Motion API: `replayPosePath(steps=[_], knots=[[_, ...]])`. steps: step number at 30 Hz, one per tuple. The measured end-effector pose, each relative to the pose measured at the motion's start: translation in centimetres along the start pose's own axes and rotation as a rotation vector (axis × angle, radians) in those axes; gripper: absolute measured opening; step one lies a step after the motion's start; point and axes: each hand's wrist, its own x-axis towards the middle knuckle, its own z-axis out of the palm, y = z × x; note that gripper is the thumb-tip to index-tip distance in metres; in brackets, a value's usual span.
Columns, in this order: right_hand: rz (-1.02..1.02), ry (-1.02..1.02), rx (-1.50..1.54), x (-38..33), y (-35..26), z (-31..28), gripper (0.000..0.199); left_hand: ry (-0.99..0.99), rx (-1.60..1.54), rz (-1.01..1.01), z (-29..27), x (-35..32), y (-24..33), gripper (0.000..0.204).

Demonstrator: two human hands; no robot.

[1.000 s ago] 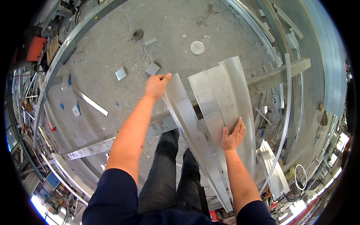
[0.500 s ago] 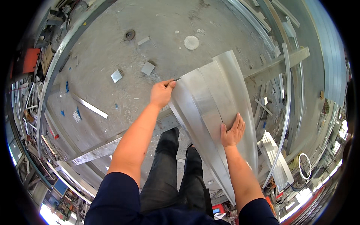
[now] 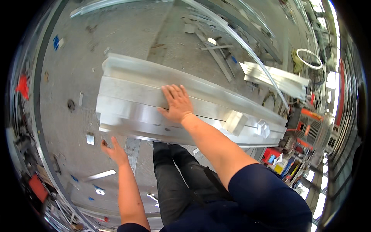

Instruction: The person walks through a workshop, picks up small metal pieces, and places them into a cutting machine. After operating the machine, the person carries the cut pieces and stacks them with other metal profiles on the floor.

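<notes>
Currently, the panels (image 3: 127, 92) lie with the legs (image 3: 174, 166) on their near side; the right hand (image 3: 177, 105) presses flat atop them, the left hand (image 3: 114, 150) spread, empty, beside their left end. Apparently steadying; next probably needs a left-hand grip.

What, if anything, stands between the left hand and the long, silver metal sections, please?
Nothing visible does: the open left hand is near the left end of the long, silver metal sections; the right hand rests on them.

The left grip (image 3: 116, 153) is loosely spread, the right grip (image 3: 179, 106) flat, palm-down.
</notes>
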Motion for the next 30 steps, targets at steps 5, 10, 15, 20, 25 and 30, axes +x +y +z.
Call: replayPosePath(steps=[5,10,15,20,25,30], knots=[[-0.015,0.042,0.19,-1.4,1.6,-1.0,0.08,-0.206,0.097,0.216,-2.4,-4.9,-0.4,0.056],[0.104,0.268,0.236,-10.0,8.8,-9.2,0.059,-0.425,0.118,0.328,-4.4,-9.1,2.2,0.039],[0.53,0.199,0.126,-23.4,22.0,-10.8,0.042,-0.651,0.089,0.299,-3.5,-14.1,3.6,0.032],[0.506,0.193,0.439,-26.8,25.6,-9.1,0.025,-0.88,0.177,0.442,-3.7,-19.8,7.5,0.03],[0.406,0.211,0.715,-26.7,16.6,-13.5,0.011,-1.026,0.105,0.408,-4.3,-22.8,9.5,0.042],[0.333,-0.054,0.912,-25.0,4.5,-9.8,0.009,-1.047,-0.213,0.086,-5.1,-22.3,8.4,0.057]])
